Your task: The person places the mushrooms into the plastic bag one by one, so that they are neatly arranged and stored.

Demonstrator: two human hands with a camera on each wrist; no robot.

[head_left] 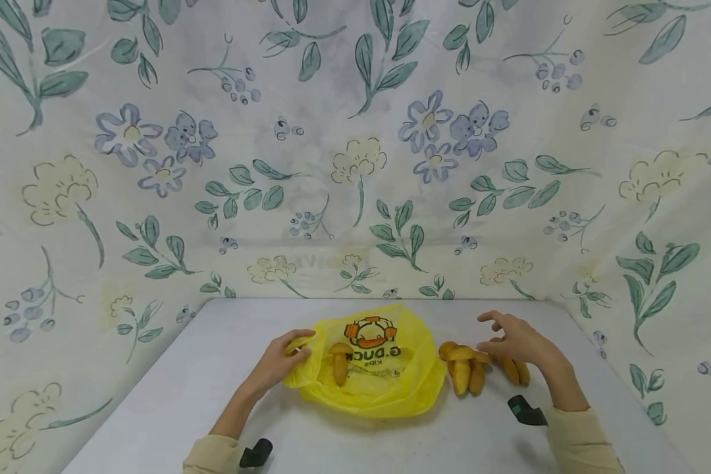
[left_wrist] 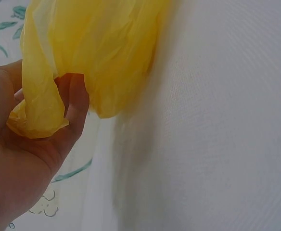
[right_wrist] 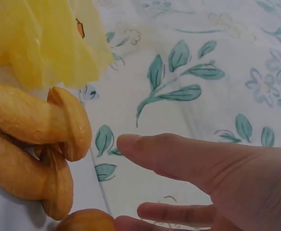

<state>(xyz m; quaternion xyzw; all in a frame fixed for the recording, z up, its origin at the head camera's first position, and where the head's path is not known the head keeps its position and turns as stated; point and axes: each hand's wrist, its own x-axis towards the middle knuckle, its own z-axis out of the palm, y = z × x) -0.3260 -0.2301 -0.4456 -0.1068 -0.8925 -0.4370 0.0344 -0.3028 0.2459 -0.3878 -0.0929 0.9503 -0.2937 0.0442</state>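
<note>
A yellow plastic bag [head_left: 385, 401] with mirrored duck lettering lies spread on the table, its mouth facing me. My left hand [head_left: 284, 362] pinches the bag's left edge; in the left wrist view a fold of yellow plastic [left_wrist: 39, 110] runs between thumb and fingers. One brown mushroom [head_left: 340, 368] lies within the bag, before the printed wall. Beside the bag's right edge, several mushrooms [head_left: 461, 375] sit in a cluster, with more [head_left: 518, 372] below my right hand [head_left: 518, 339]. That hand holds nothing, thumb and fingers apart. In the right wrist view two mushrooms [right_wrist: 20, 168] lie left of the thumb.
The white table [head_left: 391, 451] ends against a flower-printed cloth [head_left: 355, 217] at the back and sides. Dark wrist-worn devices [head_left: 527, 411] jut from both sleeves, close over the tabletop.
</note>
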